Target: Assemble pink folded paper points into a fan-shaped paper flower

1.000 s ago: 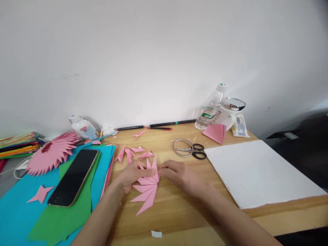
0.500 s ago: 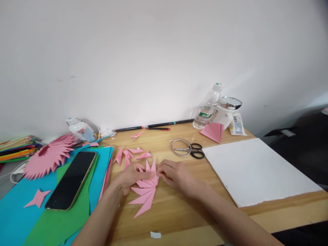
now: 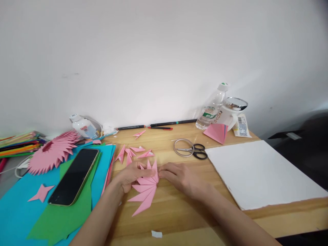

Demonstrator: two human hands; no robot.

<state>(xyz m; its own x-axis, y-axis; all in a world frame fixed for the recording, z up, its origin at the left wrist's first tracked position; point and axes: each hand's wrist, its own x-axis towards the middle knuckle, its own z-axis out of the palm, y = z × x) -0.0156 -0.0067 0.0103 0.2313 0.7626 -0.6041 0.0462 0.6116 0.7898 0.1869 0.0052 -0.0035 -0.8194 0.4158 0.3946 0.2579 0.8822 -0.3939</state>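
A fan of joined pink folded-paper pieces (image 3: 145,188) hangs over the wooden table between my hands, its points spreading left and toward me. My left hand (image 3: 134,176) is closed on it, thumb lying across the upper pieces. My right hand (image 3: 176,176) pinches at the fan's right edge with thumb and forefinger; the spot under those fingertips is hidden. Just beyond my left hand lie several loose pink folded pieces (image 3: 146,153), some with white bits on them. A small white paper strip (image 3: 156,234) rests near the table's front edge.
Scissors (image 3: 200,151) and a round ring (image 3: 176,152) lie behind my right hand. To the right is a white board (image 3: 261,174), with a water bottle (image 3: 210,109) behind. A phone (image 3: 74,177), coloured paper (image 3: 15,212) and a pink paper ring (image 3: 55,152) are leftward.
The whole view has shifted slightly, so things sit a little further right. Both hands keep their hold on the fan, and my right fingers have pressed closer together at its edge.
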